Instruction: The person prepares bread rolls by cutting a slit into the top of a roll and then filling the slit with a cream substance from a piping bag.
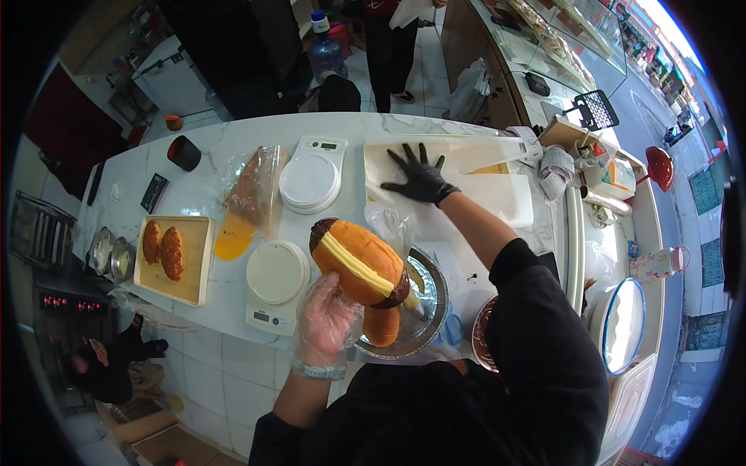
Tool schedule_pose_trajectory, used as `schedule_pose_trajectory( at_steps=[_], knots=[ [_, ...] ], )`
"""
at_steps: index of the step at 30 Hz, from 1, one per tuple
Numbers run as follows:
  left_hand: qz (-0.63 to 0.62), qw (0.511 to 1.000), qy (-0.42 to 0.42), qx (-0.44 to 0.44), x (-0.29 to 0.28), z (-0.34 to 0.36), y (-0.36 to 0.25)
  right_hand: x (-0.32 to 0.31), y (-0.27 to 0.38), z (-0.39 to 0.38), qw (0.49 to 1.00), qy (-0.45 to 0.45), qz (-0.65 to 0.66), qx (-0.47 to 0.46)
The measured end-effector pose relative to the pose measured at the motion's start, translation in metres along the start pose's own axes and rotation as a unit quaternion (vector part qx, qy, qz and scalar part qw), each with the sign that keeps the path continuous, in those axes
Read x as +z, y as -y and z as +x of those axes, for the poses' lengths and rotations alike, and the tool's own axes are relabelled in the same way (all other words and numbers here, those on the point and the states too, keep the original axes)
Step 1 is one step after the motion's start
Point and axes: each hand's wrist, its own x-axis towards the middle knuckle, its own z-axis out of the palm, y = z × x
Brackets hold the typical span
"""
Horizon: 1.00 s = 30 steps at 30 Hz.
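Note:
My left hand [325, 320], in a clear plastic glove, grips a long bun [364, 260] with a pale cream stripe along its split and dark brown coated ends. Just below, a second bun [381, 327] lies in a round silvery tray [432, 330], partly hidden by the held bun. Farther off to the right, my right hand [420, 175] wears a black glove. Its fingers are spread flat over a white sheet [497, 203] at a shallow pale tray [458, 141], with nothing grasped. A crumpled clear bag [391, 224] sits between the two hands.
Two white kitchen scales, one far [311, 182] and one near [277, 273], stand left of the buns. Beyond them are a bagged orange-brown food [256, 186] and a tray [198, 283] with two browned breads. A blue-rimmed basin [622, 326] stands at the right. Another person [391, 54] stands across the counter.

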Motion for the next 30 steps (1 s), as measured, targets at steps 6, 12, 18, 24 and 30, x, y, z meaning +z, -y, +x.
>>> schedule_pose_trajectory(
  at_steps=[6,12,18,24,30],
  knots=[
    [-0.007,1.000,-0.009,-0.017,0.000,0.000,0.006,-0.005,0.011,-0.014,0.998,-0.004,-0.056,0.023],
    [0.005,1.000,0.006,-0.018,0.002,-0.003,0.008,-0.017,0.008,0.000,0.995,0.083,-0.034,0.051],
    [0.014,0.999,0.037,-0.025,0.003,-0.008,0.001,-0.029,-0.013,0.012,0.996,0.084,-0.017,-0.012],
    [-0.001,0.998,0.060,-0.024,0.001,-0.013,-0.003,-0.070,-0.030,-0.012,0.993,0.078,0.066,-0.059],
    [-0.002,0.998,0.064,-0.021,0.010,-0.019,0.007,-0.103,-0.079,-0.050,0.995,0.019,0.063,-0.080]
  ],
)
